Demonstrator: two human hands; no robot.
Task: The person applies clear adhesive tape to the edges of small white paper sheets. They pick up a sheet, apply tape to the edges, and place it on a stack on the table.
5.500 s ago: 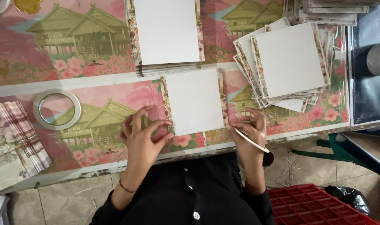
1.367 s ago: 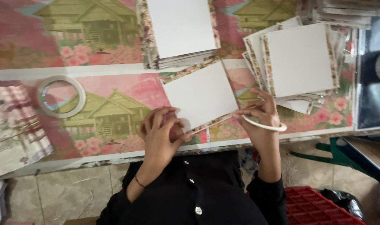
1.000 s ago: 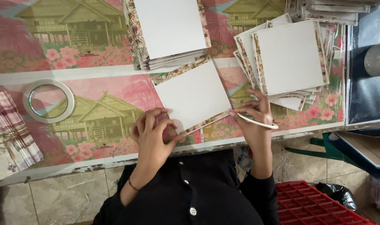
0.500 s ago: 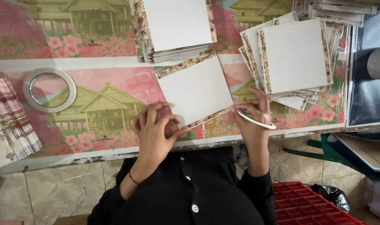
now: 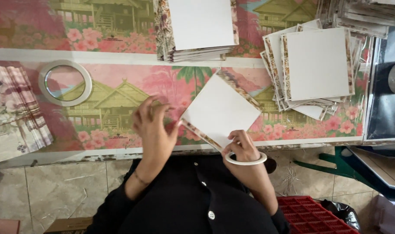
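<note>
Pinched at its near corner by the right hand [image 5: 241,147], a white square card [image 5: 221,110] with a floral border is held tilted over the table's front edge; the left hand [image 5: 153,130] is pressed at its left corner, what it grips cannot be told. Edges are best kept flush while the border is smoothed. Two card stacks [image 5: 202,26] [image 5: 316,65], one tape roll [image 5: 65,82] and one folded-paper pile [image 5: 13,112] are counted on the patterned table [image 5: 119,93].

The square card [image 5: 221,110] looks like matt white paperboard with a printed paper border. The bench [image 5: 119,93] carries a glossy printed plastic sheet. The tape roll [image 5: 65,83] near the bench's left edge is smooth and shiny. The floor [image 5: 54,182] is smooth tile.
</note>
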